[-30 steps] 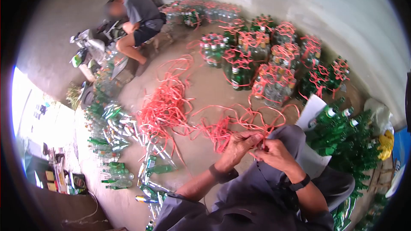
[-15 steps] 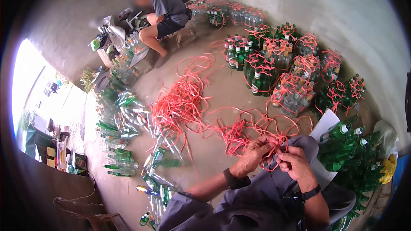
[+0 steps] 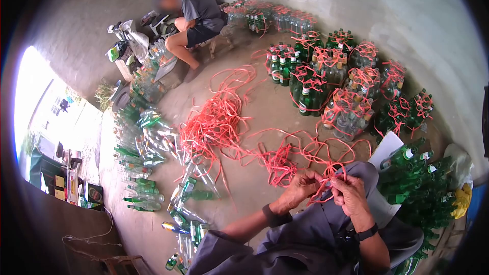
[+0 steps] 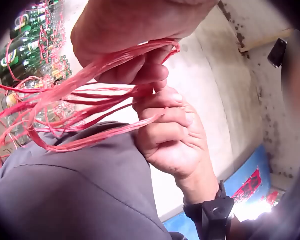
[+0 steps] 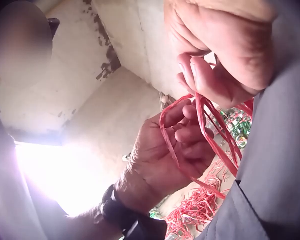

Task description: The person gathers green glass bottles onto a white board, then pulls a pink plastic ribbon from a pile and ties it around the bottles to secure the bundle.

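Red string (image 4: 97, 67) runs between two hands, just over the grey lap (image 3: 305, 229). The left hand (image 3: 300, 188) has a tight grip, with bent fingers squeezing some strands. The right hand (image 3: 351, 194) has a tight grip too, pinching string with its curled fingers.

One second ago the hands were bunched up, with their fingers crossing over each other. Now they are side by side, with their fingertips very near, and a loop of string has come into sight under them. Since half a second ago, the left hand has gone down a little.

Past the knee, a small heap of string (image 3: 277, 165) lies on the floor (image 3: 275, 114), and a big pile of string (image 3: 211, 130) sits near the middle. The piles have stayed put.

Tied bottles (image 3: 305, 103) stand along the floor's far right edge. Loose bottles (image 3: 144, 183) lie along its left edge. More green bottles (image 3: 415, 183) stand by the right knee. A person in a grey shirt (image 3: 201, 7) sits near the far left corner, bending over.
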Motion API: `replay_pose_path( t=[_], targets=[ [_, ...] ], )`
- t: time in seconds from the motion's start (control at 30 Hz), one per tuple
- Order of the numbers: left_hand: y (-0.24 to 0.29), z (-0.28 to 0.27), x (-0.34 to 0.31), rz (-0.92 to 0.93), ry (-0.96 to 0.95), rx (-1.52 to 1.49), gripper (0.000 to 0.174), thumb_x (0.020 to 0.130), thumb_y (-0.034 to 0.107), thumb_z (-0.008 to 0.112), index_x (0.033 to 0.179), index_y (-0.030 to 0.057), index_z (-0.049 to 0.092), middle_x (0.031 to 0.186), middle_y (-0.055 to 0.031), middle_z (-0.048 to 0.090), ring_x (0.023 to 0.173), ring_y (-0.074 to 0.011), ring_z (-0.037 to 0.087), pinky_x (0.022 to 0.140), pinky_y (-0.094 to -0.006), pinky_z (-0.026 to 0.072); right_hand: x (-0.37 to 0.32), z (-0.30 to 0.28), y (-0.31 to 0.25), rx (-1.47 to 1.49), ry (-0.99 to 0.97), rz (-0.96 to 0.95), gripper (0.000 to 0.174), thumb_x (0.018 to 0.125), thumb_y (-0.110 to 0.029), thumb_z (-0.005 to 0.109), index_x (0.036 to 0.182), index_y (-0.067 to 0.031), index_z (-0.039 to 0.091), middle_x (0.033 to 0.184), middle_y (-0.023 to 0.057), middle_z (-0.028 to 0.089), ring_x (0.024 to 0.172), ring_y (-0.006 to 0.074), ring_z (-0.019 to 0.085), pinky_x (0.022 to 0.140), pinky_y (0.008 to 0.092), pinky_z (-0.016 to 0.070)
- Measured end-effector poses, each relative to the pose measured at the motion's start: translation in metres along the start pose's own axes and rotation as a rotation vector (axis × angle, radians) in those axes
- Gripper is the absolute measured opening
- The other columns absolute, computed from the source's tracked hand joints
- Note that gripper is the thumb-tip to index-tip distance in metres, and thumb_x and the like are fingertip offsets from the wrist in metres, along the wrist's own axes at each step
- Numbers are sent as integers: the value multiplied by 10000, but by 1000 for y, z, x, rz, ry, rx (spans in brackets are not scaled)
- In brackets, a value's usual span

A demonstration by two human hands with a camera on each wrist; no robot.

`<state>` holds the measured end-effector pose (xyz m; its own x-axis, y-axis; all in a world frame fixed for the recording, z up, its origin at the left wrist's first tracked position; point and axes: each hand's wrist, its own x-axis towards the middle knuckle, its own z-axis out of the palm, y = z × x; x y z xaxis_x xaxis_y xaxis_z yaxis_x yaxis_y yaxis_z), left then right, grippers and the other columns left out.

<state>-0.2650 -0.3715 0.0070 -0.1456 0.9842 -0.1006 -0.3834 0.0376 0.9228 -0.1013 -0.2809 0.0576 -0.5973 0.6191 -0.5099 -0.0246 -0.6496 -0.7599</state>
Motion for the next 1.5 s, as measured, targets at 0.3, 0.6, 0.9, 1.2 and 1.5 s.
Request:
replay_pose_path(
  t=[0.3,0.6,0.9,1.2,1.5],
  targets=[
    [4,0,-4,-151,-90,182,155,1010,145,545,984,2,600,702,-20,621,545,-78,574,475,-235,461,0,5,6,25,53,-65,129,906,-113,693,847,-2,665,625,23,574,448,56,444,381,192,310],
    [13,6,-3,-177,-18,41,161,1005,118,548,951,-8,633,747,-69,668,559,-106,611,476,-236,463,-3,-10,1,-23,-145,8,115,885,-83,697,903,14,638,642,32,568,472,56,438,400,196,307],
    [11,-1,6,-58,126,-59,161,975,72,561,914,-19,679,783,-82,674,601,-117,580,573,-260,476,-2,1,2,-454,-105,-109,100,867,-50,635,940,18,622,655,24,601,513,60,511,444,236,400],
    [19,-2,-5,-189,53,-209,229,994,159,508,1023,-14,656,809,-94,683,629,-147,634,587,-260,513,6,2,24,-492,23,-369,96,891,-34,634,885,46,581,716,72,642,645,63,600,542,266,501],
    [21,2,-5,-310,-63,-127,150,966,170,622,978,28,668,797,-40,663,638,-120,626,568,-227,496,1,2,23,-371,7,-463,146,911,14,591,793,38,508,737,76,635,682,114,663,592,287,562]
  ],
)
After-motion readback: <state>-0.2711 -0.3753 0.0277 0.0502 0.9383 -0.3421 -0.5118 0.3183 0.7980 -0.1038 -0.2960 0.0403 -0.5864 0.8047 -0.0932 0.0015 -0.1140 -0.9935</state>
